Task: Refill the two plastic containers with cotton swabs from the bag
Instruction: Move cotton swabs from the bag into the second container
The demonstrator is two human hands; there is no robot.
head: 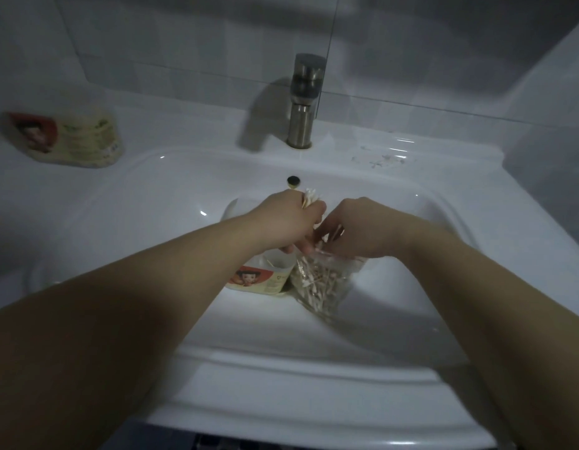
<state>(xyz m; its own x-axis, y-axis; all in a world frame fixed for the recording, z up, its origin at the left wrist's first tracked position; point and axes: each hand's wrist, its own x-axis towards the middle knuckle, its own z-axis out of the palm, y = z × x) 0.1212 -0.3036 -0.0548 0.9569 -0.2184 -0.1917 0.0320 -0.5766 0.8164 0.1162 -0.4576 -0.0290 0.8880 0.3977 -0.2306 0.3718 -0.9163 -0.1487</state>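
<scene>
In the sink basin stands an open plastic container with a red cartoon label. Beside it on the right lies a clear bag full of cotton swabs. My left hand grips a bundle of cotton swabs whose white tips stick out above the fist, over the container. My right hand reaches into the mouth of the bag, fingers curled on swabs there. A second container, filled with swabs, lies on its side on the counter at the far left.
A metal faucet stands behind the white sink. The overflow hole is just beyond my left hand. A transparent lid leans in the basin behind my left wrist. Tiled wall rises at the back.
</scene>
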